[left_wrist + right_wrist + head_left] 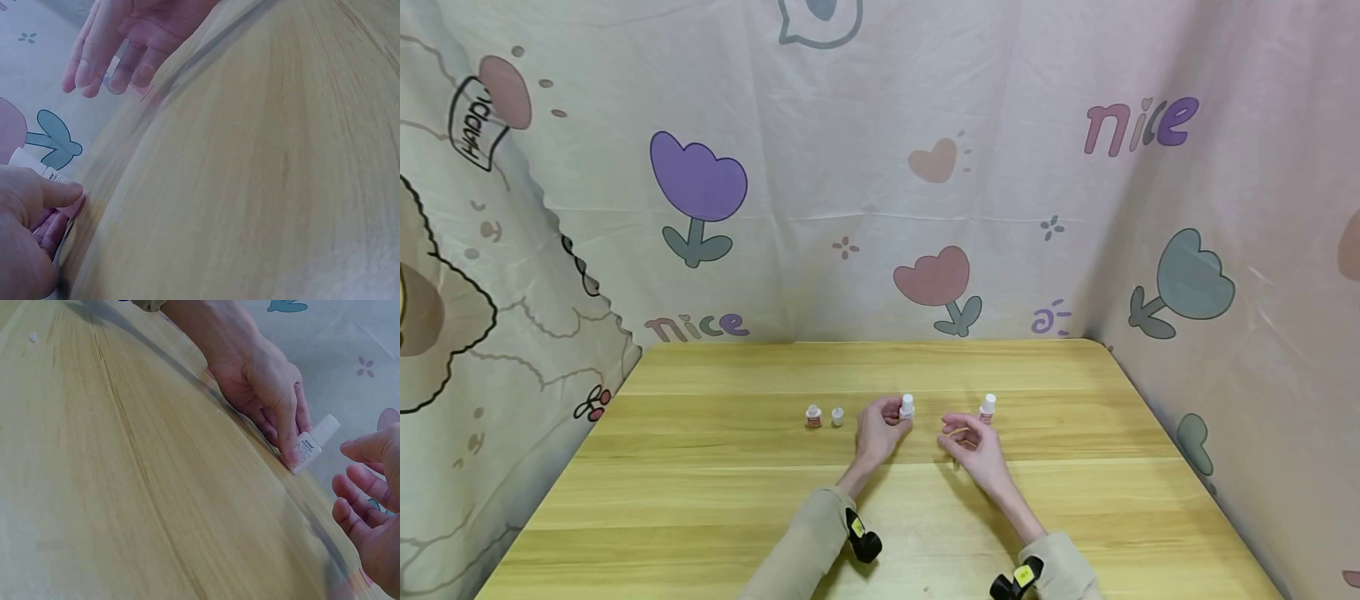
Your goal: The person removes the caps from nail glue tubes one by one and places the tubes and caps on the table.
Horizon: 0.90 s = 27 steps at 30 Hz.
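Note:
My left hand pinches a small bottle between thumb and fingers. Printed with dark text and topped by a long white cap, the bottle stands upright on the wooden table in the head view. To its right, my right hand hovers with nothing in its loosely bent fingers, thumb apart from them. Just beyond that hand is another white-capped bottle with a reddish lower part, partly covered by the hand in the head view.
Left of my left hand stand a short bottle with reddish contents and, beside it, a smaller whitish piece. A printed curtain hangs behind the table's far edge and along both sides.

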Each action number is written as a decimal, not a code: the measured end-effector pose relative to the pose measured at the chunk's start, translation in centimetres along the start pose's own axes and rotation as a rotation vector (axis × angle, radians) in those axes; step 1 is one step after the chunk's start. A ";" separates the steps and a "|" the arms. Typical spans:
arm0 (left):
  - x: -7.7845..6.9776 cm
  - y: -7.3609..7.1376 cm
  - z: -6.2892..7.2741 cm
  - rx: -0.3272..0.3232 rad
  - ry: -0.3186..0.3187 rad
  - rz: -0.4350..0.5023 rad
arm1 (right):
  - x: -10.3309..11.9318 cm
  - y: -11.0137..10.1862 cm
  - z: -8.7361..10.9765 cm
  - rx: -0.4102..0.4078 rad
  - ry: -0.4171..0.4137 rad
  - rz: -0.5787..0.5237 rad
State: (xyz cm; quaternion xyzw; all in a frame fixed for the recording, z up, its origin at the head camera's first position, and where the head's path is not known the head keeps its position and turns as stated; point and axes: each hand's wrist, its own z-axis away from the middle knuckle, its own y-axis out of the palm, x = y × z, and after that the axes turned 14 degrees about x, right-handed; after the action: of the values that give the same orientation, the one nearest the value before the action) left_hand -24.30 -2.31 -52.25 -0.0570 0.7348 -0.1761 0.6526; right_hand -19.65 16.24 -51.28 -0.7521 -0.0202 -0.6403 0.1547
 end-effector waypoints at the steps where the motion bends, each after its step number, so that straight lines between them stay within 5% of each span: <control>1: 0.0 0.0 0.0 -0.002 0.000 -0.003 | 0.0 0.0 0.0 0.001 -0.002 -0.001; 13: -0.3 -1.0 1.5 0.048 0.035 0.024 | -0.2 0.0 0.0 0.020 -0.031 0.006; 27: 0.8 -3.7 4.2 0.296 0.101 0.097 | -0.1 0.3 0.3 0.051 -0.080 0.014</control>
State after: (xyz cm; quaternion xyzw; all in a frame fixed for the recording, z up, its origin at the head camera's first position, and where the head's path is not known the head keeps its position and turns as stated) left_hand -20.81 -6.82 -52.13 0.0843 0.7345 -0.2533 0.6239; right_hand -19.32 16.05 -51.45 -0.7730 -0.0373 -0.6080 0.1773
